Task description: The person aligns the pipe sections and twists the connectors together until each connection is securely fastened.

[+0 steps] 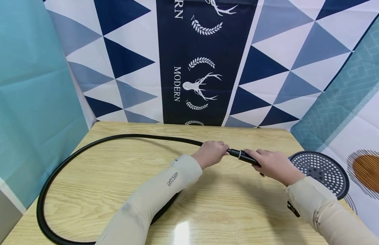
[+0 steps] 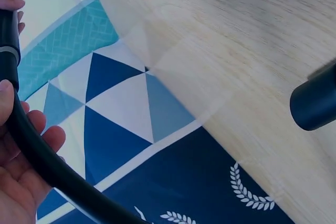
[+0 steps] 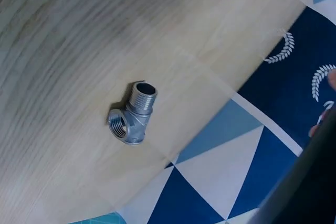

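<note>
A long black hose (image 1: 64, 161) loops from the left side of the wooden table up to my hands. My left hand (image 1: 211, 153) grips it near its end fitting, with thumb and fingers around it in the left wrist view. Just right of that, my right hand (image 1: 275, 165) holds the black handle (image 1: 249, 158) of a shower head (image 1: 336, 170), whose round, perforated face shows beyond the hand. Hose and handle meet in line at a light ring between the hands. The fingers partly cover the handle.
A threaded metal pipe fitting (image 3: 137, 119) lies on the table, mostly hidden by my right hand in the head view. The hose's other end (image 2: 307, 106) rests on the table near my left forearm. Patterned cloth (image 1: 131, 61) hangs behind and at both sides.
</note>
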`<state>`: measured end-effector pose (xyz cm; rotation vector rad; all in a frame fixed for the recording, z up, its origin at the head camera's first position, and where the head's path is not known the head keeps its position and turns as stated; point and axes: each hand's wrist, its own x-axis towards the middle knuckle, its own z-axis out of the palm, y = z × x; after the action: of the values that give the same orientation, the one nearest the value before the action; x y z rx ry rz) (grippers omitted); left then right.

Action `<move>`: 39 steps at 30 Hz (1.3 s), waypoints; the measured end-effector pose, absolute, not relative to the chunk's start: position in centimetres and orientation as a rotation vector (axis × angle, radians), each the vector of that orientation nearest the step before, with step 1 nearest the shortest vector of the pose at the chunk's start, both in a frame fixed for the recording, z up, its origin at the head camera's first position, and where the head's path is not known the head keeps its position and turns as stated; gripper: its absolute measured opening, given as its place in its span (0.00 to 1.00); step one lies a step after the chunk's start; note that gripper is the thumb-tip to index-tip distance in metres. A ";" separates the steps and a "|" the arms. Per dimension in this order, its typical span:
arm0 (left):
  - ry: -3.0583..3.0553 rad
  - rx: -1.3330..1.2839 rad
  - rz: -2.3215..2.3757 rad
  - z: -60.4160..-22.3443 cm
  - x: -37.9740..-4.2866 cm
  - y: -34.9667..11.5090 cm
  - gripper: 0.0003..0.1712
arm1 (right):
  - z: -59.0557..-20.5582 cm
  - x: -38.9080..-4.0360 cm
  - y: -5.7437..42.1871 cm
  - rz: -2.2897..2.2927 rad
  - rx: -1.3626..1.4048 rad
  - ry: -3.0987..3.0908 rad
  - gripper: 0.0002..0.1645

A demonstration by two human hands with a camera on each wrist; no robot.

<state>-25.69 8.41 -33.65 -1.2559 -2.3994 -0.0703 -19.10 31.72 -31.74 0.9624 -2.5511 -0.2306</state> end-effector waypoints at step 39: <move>-2.841 -1.002 -0.074 -36.5 -30.7 8.4 0.08 | -34.2 -24.0 34.4 -0.442 0.778 -2.622 0.30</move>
<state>-30.65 8.38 -36.47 -1.0017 -2.8407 -0.0741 -24.02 34.43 -34.20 0.7779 -2.6222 -0.4418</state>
